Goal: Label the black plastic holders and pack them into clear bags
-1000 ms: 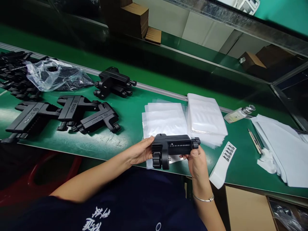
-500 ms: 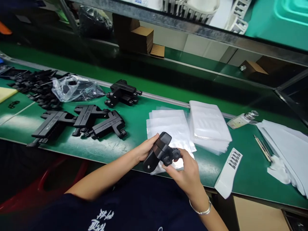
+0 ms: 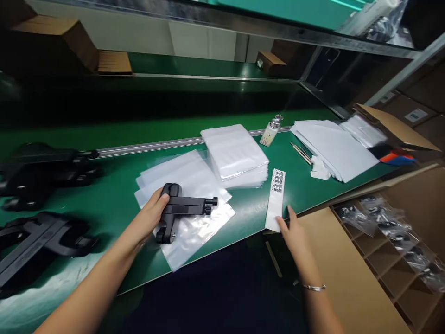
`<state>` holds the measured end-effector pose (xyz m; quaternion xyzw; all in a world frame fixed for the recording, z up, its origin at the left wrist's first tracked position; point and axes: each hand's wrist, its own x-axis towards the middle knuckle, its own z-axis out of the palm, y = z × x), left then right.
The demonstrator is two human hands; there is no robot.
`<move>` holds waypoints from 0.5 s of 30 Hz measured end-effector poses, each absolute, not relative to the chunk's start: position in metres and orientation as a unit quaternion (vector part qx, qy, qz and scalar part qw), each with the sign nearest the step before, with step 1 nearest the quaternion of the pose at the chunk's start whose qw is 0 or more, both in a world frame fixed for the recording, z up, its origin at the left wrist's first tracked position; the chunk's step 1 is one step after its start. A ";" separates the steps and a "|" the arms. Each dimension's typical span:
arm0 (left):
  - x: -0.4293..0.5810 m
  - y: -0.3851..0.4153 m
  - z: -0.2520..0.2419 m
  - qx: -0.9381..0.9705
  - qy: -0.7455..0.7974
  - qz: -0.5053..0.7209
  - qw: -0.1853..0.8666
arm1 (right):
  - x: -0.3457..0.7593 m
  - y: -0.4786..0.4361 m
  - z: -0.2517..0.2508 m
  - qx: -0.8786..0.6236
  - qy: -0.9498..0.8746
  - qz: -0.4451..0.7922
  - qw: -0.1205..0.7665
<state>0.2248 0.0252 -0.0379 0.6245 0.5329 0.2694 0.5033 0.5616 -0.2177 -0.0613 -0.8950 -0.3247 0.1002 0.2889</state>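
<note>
My left hand (image 3: 153, 212) is closed round one end of a black T-shaped plastic device (image 3: 187, 206), whose small knobs point right. Under it, several clear plastic bags (image 3: 194, 241) lie spread on the green bench. My right hand (image 3: 294, 232) is at the lower end of a white strip of barcode labels (image 3: 273, 208), thumb and forefinger apart. Its thumb overlaps the strip's corner; whether it presses on it I cannot tell. More black devices (image 3: 38, 241) lie at the left, smeared by motion.
A thick stack of clear bags (image 3: 236, 153) sits mid-bench, with a small pump bottle (image 3: 271, 131) behind it. White sheets (image 3: 333, 146) and thin tools (image 3: 301, 153) lie to the right. Below the bench edge, a divided carton (image 3: 382, 260) holds bagged parts. A metal shelf (image 3: 222, 21) spans overhead.
The view has swung right. My right hand has let go of the black device and moved right to the label strip. My left hand keeps the device, now turned with its knobs to the right.
</note>
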 end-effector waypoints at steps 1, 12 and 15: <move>0.224 0.028 -0.039 0.659 0.538 0.257 0.459 | 0.558 -0.219 -0.069 -0.878 -0.324 0.125 0.329; 0.350 -0.036 0.003 0.720 0.329 0.115 0.600 | 0.534 -0.236 -0.075 -0.633 -0.279 0.328 0.643; 0.407 -0.053 -0.021 0.596 0.243 0.115 0.757 | 0.524 -0.242 -0.079 -0.630 -0.324 0.353 0.611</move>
